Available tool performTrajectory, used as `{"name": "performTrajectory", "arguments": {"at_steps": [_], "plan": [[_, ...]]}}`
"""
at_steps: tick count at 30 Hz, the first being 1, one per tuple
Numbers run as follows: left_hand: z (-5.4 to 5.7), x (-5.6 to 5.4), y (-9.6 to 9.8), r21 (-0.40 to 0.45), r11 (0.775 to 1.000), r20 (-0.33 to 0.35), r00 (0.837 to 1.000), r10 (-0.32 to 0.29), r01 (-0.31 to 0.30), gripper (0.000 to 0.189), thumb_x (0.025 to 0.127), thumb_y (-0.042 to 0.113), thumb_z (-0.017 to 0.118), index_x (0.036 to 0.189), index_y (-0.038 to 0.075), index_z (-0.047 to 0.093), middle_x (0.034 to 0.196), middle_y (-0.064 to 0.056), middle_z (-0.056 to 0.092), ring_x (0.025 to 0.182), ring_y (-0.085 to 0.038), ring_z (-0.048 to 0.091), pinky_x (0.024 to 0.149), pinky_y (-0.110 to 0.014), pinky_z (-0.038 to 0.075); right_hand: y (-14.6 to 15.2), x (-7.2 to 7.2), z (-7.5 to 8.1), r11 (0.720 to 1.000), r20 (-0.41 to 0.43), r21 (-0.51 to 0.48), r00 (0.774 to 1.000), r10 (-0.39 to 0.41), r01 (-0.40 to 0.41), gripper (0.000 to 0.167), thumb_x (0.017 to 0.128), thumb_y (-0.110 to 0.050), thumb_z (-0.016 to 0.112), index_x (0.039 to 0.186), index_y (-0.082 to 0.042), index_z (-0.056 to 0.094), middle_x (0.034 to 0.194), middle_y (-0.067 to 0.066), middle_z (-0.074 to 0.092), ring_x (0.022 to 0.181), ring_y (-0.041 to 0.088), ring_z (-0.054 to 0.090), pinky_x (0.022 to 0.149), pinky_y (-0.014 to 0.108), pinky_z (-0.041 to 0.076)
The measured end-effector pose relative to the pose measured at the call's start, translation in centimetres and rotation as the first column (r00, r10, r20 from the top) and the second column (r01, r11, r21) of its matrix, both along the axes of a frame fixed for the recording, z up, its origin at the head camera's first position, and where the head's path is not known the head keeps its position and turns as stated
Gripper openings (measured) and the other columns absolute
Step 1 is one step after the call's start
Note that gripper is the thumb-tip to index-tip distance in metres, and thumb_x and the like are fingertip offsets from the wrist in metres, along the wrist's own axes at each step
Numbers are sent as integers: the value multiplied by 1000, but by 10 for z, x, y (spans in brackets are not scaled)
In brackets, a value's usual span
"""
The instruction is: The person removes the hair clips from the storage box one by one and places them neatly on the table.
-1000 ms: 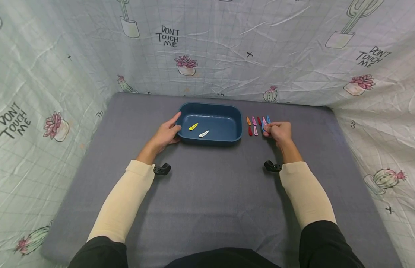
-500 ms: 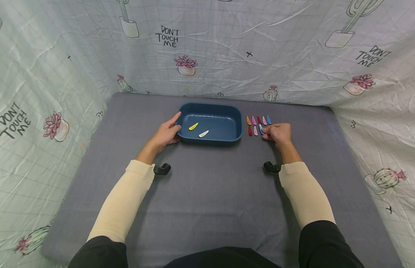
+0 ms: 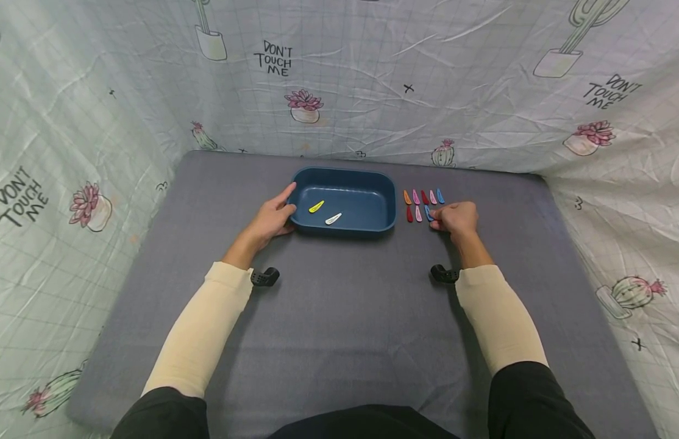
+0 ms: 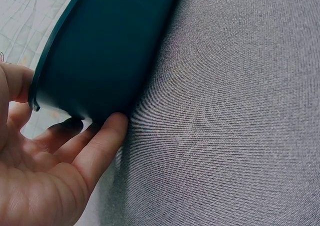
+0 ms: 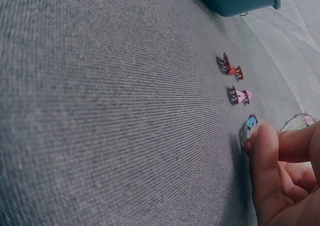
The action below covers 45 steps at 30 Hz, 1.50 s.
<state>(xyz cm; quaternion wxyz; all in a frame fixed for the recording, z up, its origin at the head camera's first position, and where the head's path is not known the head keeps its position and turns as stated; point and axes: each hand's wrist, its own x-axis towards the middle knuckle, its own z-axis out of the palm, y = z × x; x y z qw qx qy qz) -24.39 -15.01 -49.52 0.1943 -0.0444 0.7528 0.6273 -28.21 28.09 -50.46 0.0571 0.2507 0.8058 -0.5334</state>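
Observation:
My right hand [image 3: 455,217] pinches a blue snap hair clip [image 3: 428,213] between thumb and finger at the right end of the front row of clips. In the right wrist view that blue clip [image 5: 251,121] shows just past the fingertips, close to the cloth. Beside it lie a pink clip [image 3: 419,214] and a red clip [image 3: 409,214]. My left hand [image 3: 269,221] grips the left end of a dark blue rectangular tray [image 3: 345,232]. Inside the tray are a yellow clip [image 3: 316,207] and a white clip [image 3: 333,219]. Fingertips press its outer end wall [image 4: 95,85] in the left wrist view.
Behind the front row, a second row holds an orange clip [image 3: 407,197], a magenta clip [image 3: 415,196], a red clip [image 3: 425,197], a pink clip [image 3: 433,196] and a blue clip [image 3: 440,196]. Grey cloth [image 3: 345,317] covers the table. A printed curtain [image 3: 361,91] hangs behind.
My right hand has shifted slightly toward the front row, bringing the blue clip down from between the rows into line with the pink one. My left hand and the tray stay put.

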Motion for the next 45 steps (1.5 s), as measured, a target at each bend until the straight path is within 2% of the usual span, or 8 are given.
{"name": "performTrajectory", "arguments": {"at_steps": [9, 14, 19, 26, 34, 39, 42, 45], "plan": [[-3, -2, -1, 5, 1000, 10, 1000, 0, 0, 64, 111, 21, 42, 165, 47, 18, 177, 1, 3, 159, -29, 26, 120, -58, 41, 2, 1, -1, 1000, 3, 18, 1000, 21, -21, 15, 91, -11, 81, 95, 3, 77, 64, -6, 69, 50, 5, 67, 53, 21, 59], [-3, -1, -1, 9, 1000, 1, 1000, 0, 0, 64, 111, 21, 42, 165, 47, 19, 177, 1, 4, 159, -29, 28, 120, -58, 41, 2, 1, -2, 999, -17, 39, 999, 38, -37, 21, 91, -14, 81, 100, 5, 78, 67, -5, 69, 50, 5, 67, 53, 21, 59], [-3, -1, -1, 15, 1000, 2, 1000, -3, 3, 63, 111, 21, 42, 165, 46, 19, 177, 1, 3, 159, -29, 27, 120, -58, 41, 2, 2, -4, 995, -33, 91, 998, 52, -49, 25, 92, -16, 81, 105, 5, 79, 77, -3, 69, 50, 4, 66, 53, 22, 60], [-4, -1, -1, 12, 1000, 7, 1000, -4, 4, 63, 111, 22, 42, 165, 47, 18, 177, 3, 2, 160, -29, 26, 120, -59, 41, 2, 4, 4, 971, -80, 237, 995, 56, -36, 27, 91, -18, 81, 105, 6, 80, 63, -4, 68, 47, 4, 65, 50, 23, 58], [-4, -2, -2, -1, 1000, -1, 1000, 0, 0, 63, 111, 21, 43, 164, 47, 21, 178, -1, 5, 158, -30, 29, 119, -58, 42, 1, 4, 0, 950, -76, 304, 992, 103, -75, 22, 92, -13, 78, 104, 5, 80, 95, 16, 78, 51, -3, 62, 54, 18, 57], [-4, -2, -1, 2, 1000, -12, 1000, 13, -13, 63, 111, 21, 43, 165, 45, 22, 178, -2, 7, 158, -30, 31, 118, -58, 43, -5, 0, -2, 938, -83, 334, 988, 131, -96, 20, 93, -11, 75, 103, 4, 81, 106, 23, 78, 50, -2, 62, 52, 18, 57], [-5, -2, -1, 12, 1000, -11, 1000, 14, -13, 63, 110, 20, 43, 165, 45, 22, 178, -1, 7, 158, -29, 30, 119, -58, 43, -8, -1, -3, 930, -76, 352, 987, 139, -104, 20, 93, -11, 74, 105, 3, 81, 109, 24, 78, 59, 10, 72, 58, 25, 61], [-5, -1, 0, 10, 1000, -9, 1000, 14, -14, 63, 110, 21, 43, 164, 46, 22, 178, -1, 7, 158, -29, 30, 119, -58, 43, -9, -2, -4, 907, -67, 402, 983, 168, -128, 22, 94, -15, 73, 108, -1, 82, 114, 22, 78, 92, 25, 75, 80, 36, 62]]}}
